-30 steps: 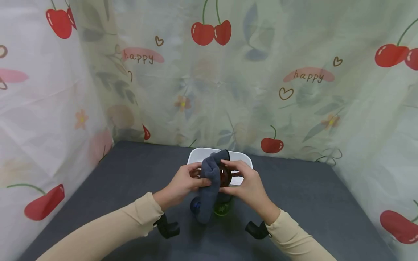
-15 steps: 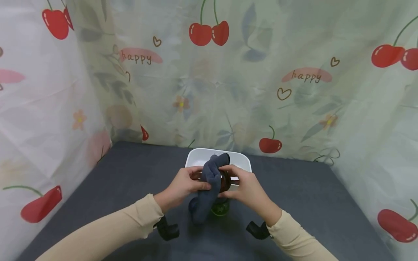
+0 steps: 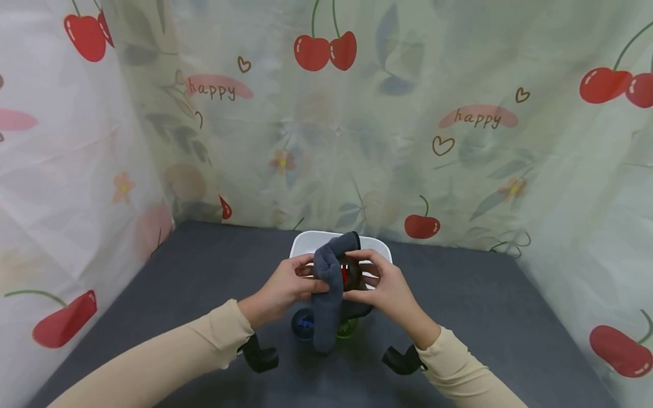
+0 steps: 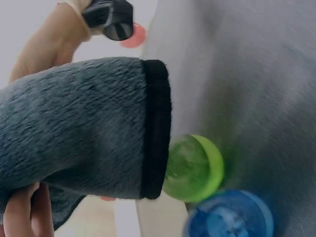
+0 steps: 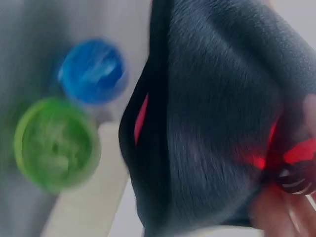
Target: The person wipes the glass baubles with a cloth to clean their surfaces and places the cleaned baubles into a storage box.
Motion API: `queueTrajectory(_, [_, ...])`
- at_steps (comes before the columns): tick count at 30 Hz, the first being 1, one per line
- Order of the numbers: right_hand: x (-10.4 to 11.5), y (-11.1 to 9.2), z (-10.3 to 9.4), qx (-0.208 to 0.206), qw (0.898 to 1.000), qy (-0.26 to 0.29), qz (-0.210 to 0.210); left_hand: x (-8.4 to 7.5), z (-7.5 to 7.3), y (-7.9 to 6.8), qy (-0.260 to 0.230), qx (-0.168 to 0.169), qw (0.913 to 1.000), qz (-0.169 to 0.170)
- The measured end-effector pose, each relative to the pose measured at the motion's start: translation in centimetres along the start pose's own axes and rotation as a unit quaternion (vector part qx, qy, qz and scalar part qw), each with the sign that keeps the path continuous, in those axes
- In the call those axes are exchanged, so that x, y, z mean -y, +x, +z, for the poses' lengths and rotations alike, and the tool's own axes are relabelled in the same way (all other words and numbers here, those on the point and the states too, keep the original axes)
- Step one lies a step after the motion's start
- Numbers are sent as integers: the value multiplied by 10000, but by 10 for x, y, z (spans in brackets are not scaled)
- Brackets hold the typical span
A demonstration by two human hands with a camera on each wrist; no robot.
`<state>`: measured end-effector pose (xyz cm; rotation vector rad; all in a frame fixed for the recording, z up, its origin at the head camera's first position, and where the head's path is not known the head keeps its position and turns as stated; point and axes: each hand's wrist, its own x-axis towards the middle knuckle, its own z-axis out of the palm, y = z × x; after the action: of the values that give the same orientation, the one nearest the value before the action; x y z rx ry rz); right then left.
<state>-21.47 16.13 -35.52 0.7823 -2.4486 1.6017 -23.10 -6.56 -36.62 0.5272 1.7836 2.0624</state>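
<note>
I have the left grip [image 3: 282, 284] pinching the gray cloth [image 3: 328, 306], the right grip [image 3: 391, 286] curled round the red rounded object [image 3: 351, 274] against it; below both sit the blue cup [image 3: 303, 324] and green cup [image 4: 191, 170].

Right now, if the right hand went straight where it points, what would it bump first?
Probably the grey cloth, just past the round red thing the right hand holds. The left hand grips the cloth from the other side. Exact depth is hard to tell.
</note>
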Motion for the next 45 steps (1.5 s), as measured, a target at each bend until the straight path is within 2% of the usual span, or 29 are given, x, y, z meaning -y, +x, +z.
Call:
queueTrajectory(3, [3,1,2,-195,9918,-1241,-241,1,-1,1,99,-131,9998,98])
queueTrajectory(4, [4,2,2,-216,9893,-1415,-282,1,-1,1,122,-188,9997,122])
queueTrajectory(5, [5,3,2,-192,9900,-1371,-268,0,-2,1,152,-240,9995,139])
queueTrajectory(7, [4,3,1,-84,9962,-864,-91,0,-4,1,186,-271,9993,175])
queueTrajectory(9, [2,2,-1,-19,9999,-73,106,-1,-5,1,136,-235,9995,151])
queueTrajectory(11, [0,2,-2,67,9968,769,207,-2,-5,1,54,-146,9998,96])
queueTrajectory(13, [-1,2,-1,108,9940,1077,147,-2,-5,2,-8,-56,10000,45])
queueTrajectory(15, [-1,2,0,65,9979,639,-107,-2,-4,2,27,-7,10000,16])
queueTrajectory(17, [0,2,0,-32,9981,-393,-481,-1,-4,2,109,-47,9999,25])
queueTrajectory(19, [3,1,-1,-152,9852,-1466,-874,-1,-4,1,223,-104,9997,83])
queueTrajectory(21, [5,1,-2,-187,9752,-1926,-1078,-1,-5,0,281,-179,9993,142])
queueTrajectory(23, [6,-1,-3,-90,9832,-1590,-896,-2,-5,-1,253,-256,9992,167])
queueTrajectory(26, [4,-1,-3,-35,9987,-243,-437,-5,-6,-1,106,-264,9995,150])
queueTrajectory(28, [2,-1,-2,-10,9977,622,-269,-6,-5,0,7,-170,9998,71])
queueTrajectory(29, [2,0,-1,11,9958,891,-212,-6,-5,0,-27,-105,9999,42])
queueTrajectory(31, [0,0,0,1,9957,887,-275,-6,-4,0,-34,-8,10000,10])
queueTrajectory(34, [-1,1,2,-146,9971,-183,-722,-5,-5,-1,-27,6,10000,79])
queueTrajectory(36, [-1,0,1,-249,9886,-971,-1126,-3,-6,-2,24,-34,9998,176])
queueTrajectory(38, [-1,0,0,-271,9823,-1282,-1337,-2,-8,-3,63,-69,9997,239])
queueTrajectory(40, [0,0,-1,-154,9901,-911,-1053,-3,-9,-3,87,-115,9996,252])
queueTrajectory(42, [1,0,-1,-80,9986,-204,-476,-4,-9,-3,101,-134,9996,212])
queueTrajectory(45, [3,1,-1,-47,9957,859,334,-7,-8,-3,123,-62,9999,78])
